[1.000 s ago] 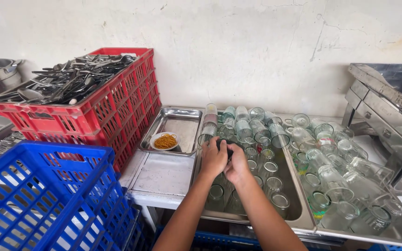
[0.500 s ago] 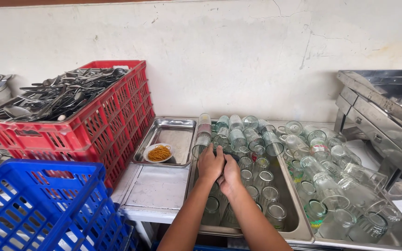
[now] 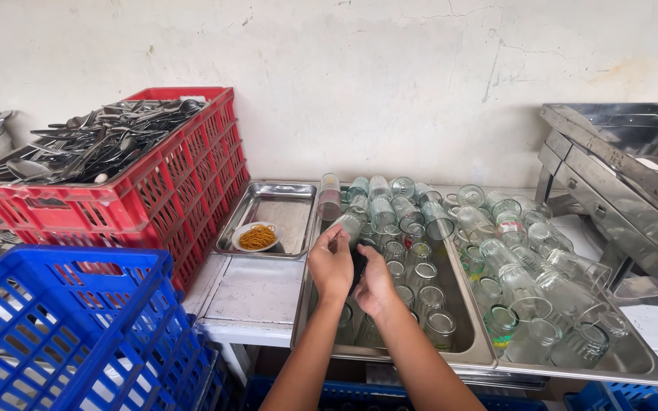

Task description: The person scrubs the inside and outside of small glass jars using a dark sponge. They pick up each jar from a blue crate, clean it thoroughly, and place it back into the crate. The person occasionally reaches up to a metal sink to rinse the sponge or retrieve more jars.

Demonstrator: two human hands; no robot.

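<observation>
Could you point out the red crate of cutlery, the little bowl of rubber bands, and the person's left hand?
Red crate (image 3: 192, 183), head view, on its slatted side wall.
Bowl (image 3: 257, 237), head view, on the bands inside.
Left hand (image 3: 330, 265), head view, on its back.

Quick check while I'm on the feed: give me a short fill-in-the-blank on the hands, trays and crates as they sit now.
1. Both hands, left hand and right hand, are over the steel tray full of ____.
2. The red crate is heaped with ____.
3. The small bowl holds something ____ in colour.
4. The crate at lower left is ____.

Missing words: glasses; cutlery; yellow; blue
</observation>
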